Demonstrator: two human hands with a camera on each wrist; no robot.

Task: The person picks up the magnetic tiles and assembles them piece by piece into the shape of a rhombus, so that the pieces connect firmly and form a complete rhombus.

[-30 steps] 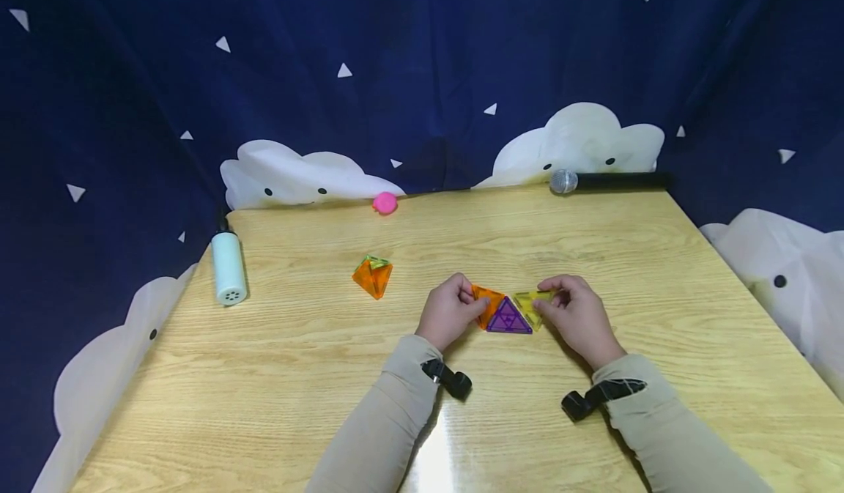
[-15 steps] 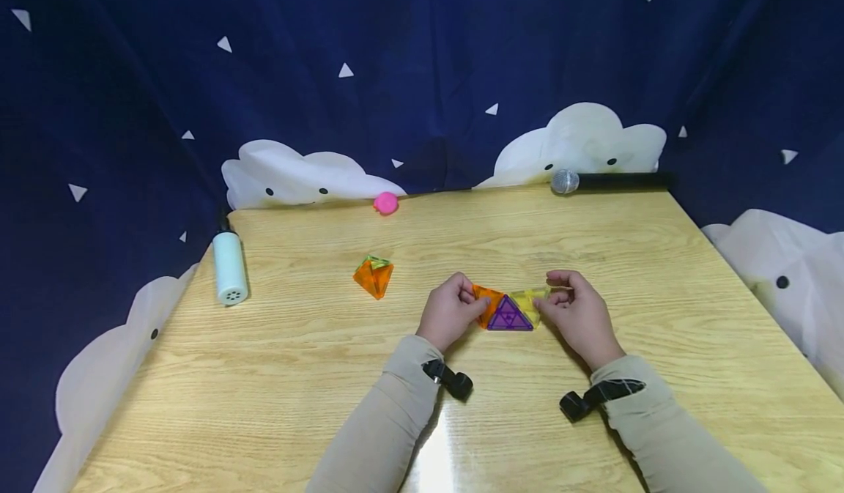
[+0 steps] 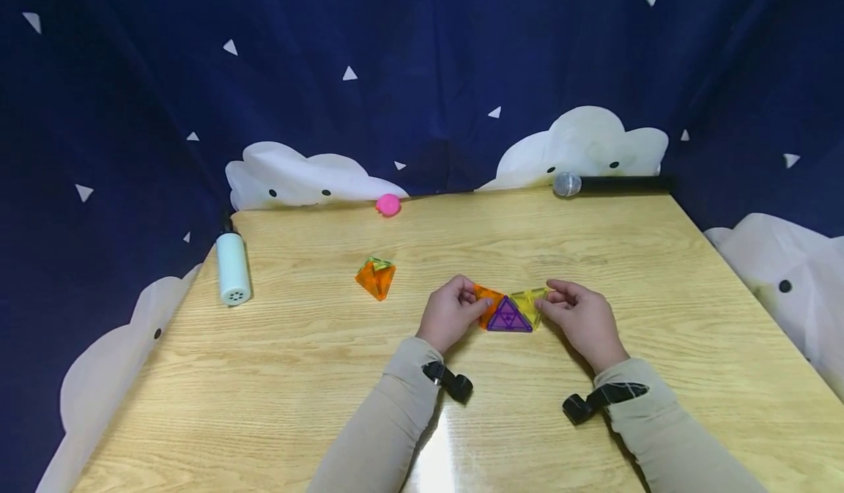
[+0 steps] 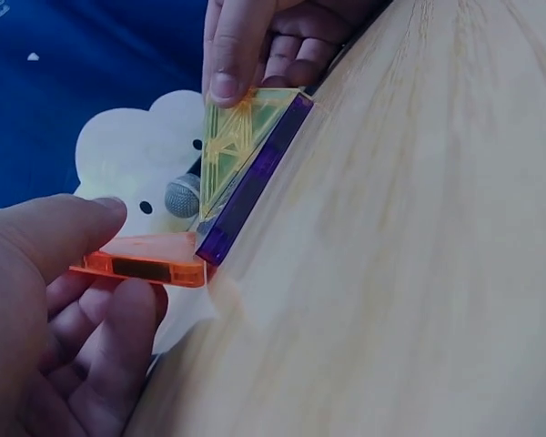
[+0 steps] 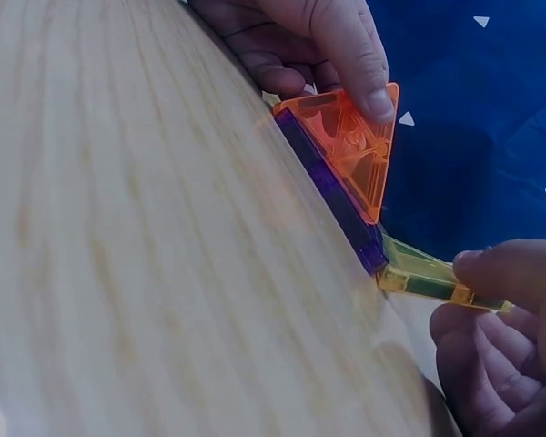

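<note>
The person's forearms are pointing forward and inward; the left grip and right grip are each pinching.

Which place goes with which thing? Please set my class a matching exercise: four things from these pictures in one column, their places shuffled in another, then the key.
Things
1. Single orange triangle
2. Purple triangle
3. Yellow triangle
4. Microphone

Places
A. Pinched by the right hand
B. At the far edge of the table
C. Pinched by the left hand
D. Between two other triangles

Pairs: 1-C, 2-D, 3-A, 4-B
</note>
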